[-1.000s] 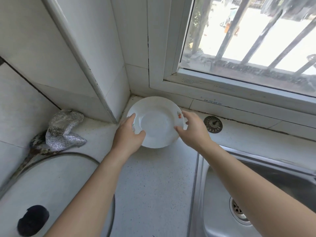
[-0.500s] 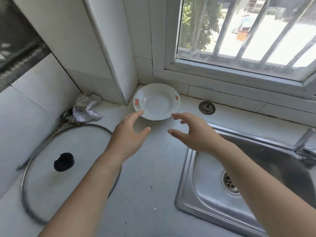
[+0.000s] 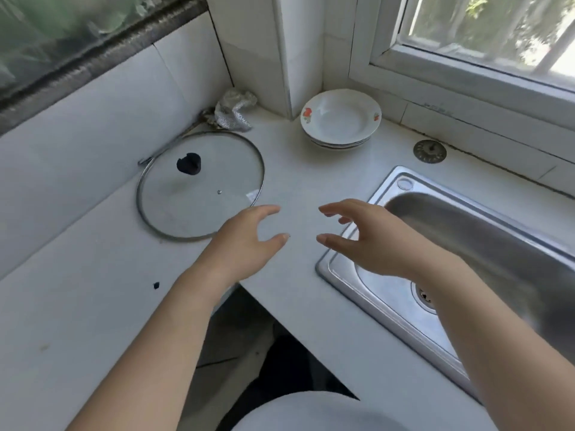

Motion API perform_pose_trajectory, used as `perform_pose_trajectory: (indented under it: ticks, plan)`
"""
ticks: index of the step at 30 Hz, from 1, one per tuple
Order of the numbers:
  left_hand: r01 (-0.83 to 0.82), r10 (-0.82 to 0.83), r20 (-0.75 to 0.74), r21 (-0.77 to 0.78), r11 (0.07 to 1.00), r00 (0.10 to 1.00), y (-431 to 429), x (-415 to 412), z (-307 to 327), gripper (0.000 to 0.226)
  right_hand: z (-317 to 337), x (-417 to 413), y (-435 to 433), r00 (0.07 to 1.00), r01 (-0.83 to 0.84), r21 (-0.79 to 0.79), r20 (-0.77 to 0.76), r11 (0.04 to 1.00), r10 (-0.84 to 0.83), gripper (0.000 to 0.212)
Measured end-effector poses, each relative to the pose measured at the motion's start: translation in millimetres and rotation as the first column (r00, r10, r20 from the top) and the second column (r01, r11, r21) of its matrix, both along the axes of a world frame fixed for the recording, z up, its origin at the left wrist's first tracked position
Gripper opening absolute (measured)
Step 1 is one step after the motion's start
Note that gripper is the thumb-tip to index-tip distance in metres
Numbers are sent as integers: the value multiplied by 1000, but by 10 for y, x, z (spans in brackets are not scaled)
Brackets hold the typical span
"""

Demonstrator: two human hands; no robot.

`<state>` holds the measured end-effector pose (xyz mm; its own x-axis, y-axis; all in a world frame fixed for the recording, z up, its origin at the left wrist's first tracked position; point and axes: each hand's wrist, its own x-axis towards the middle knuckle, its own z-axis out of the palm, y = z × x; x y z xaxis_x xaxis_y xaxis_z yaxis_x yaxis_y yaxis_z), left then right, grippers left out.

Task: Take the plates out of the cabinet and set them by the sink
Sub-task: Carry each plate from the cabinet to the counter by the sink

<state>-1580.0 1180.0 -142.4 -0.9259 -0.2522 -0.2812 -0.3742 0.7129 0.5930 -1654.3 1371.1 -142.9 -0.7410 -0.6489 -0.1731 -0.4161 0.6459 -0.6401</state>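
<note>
Head view, white counter [image 3: 295,181], plates [image 3: 340,118] stacked near sink [image 3: 485,231], left hand [image 3: 245,244], right hand [image 3: 373,241] relaxed

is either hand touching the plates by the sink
Apart. The head view shows bare countertop between the plates and both the left hand and right hand, each open and empty.

Glass lid [image 3: 202,185] flat on white tabletop [image 3: 93,306], black knob up. Silvery mesh cloth [image 3: 235,112] in the corner behind it, over a metal handle [image 3: 169,143]. Round metal strainer [image 3: 429,151] lies under the window [image 3: 482,26].
</note>
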Motion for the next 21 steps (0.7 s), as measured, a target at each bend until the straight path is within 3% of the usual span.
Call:
perform_pose_trajectory:
  ticks: [7,15,21]
  plan:
    - [-280,281,-18,23,960,960,167,1031,101,50,149,525,-89,973,-230,-45,-17,972,229,50]
    - [-568,568,-48,7,823,822,42,2008,165,47,262,1099,-670,856,-516,-41,19,855,517,46]
    - [-750,752,-12,60,658,659,-85,2799,10,46,176,1571,-1115,717,-697,47,77,715,693,46]
